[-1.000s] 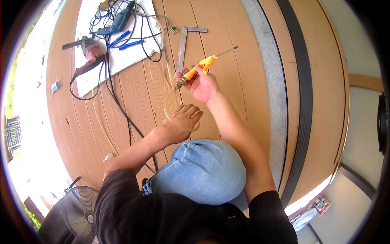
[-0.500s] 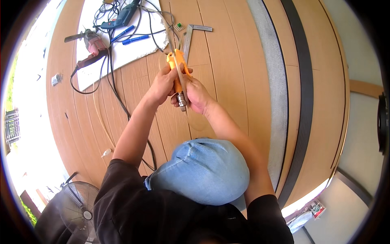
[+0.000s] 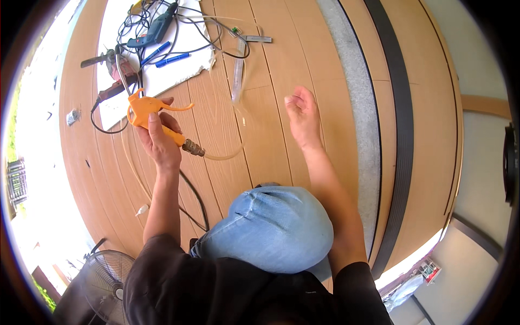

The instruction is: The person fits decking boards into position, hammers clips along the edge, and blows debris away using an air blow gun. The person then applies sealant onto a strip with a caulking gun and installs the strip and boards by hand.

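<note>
My left hand [image 3: 161, 142] is wrapped round the handle of an orange air blow gun [image 3: 145, 106], which has a thin metal nozzle tube and an orange trigger lever. A metal coupling [image 3: 193, 147] joins the handle to a pale, clear hose [image 3: 225, 157]. The nozzle points up and left, over the pink drill [image 3: 125, 70]. Apart from the gun, to the right, my right hand [image 3: 304, 116] is held above the boards with its fingers half curled, and nothing shows in it.
On a white board [image 3: 181, 70] lie a teal power tool [image 3: 158, 27], blue markers [image 3: 172, 60] and tangled cables. A metal square [image 3: 238, 76] lies on the wooden boards. Nearby are a black cable [image 3: 197, 200], a fan [image 3: 108, 287] at lower left and a dark strip [image 3: 398, 124] at right.
The blow gun has swung left and turned, from both hands to my left hand alone. My right hand has let go and moved right. The view has shifted slightly.
</note>
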The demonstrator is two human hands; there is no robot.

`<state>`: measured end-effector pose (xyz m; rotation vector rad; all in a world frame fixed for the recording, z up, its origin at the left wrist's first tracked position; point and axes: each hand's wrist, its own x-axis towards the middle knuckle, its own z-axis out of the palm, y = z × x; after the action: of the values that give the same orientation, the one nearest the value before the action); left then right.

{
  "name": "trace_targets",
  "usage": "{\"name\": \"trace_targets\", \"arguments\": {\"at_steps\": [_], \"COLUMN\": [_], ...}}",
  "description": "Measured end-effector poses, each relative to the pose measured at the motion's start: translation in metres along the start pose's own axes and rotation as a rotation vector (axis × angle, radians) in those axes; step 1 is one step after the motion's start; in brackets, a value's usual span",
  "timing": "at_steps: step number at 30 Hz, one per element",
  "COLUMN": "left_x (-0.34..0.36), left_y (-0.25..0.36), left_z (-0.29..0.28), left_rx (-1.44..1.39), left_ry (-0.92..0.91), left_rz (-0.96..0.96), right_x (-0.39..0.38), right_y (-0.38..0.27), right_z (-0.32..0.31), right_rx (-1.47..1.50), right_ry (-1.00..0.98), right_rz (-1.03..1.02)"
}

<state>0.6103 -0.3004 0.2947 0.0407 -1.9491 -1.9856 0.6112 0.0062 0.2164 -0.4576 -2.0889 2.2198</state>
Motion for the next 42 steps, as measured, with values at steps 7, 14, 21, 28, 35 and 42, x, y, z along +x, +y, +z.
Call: {"name": "trace_targets", "arguments": {"at_steps": [7, 14, 21, 28, 35, 42], "left_x": [-0.023, 0.011, 0.111, 0.154, 0.149, 0.136], "left_y": [0.070, 0.040, -0.105, -0.254, -0.261, -0.242], "left_z": [0.110, 0.122, 0.030, 0.055, 0.112, 0.053], "left_rx": [-0.387, 0.299, 0.592, 0.687, 0.637, 0.410], "left_ry": [-0.825, -0.747, -0.065, 0.116, 0.122, 0.056], "left_rz": [-0.024, 0.392, -0.030, -0.475, -0.719, -0.437], "right_x": [-0.079, -0.146, -0.257, -0.286, -0.367, -0.523], "right_y": [-0.119, -0.107, -0.082, -0.100, -0.139, -0.187], "right_z": [0.035, -0.122, -0.304, -0.298, -0.376, -0.470], "right_rx": [-0.045, 0.559, 0.845, 0.778, 0.461, -0.205], "right_ry": [-0.493, 0.067, 0.489, 0.570, 0.715, 1.255], "right_rz": [-0.295, -0.238, -0.204, -0.279, -0.342, -0.287]}}
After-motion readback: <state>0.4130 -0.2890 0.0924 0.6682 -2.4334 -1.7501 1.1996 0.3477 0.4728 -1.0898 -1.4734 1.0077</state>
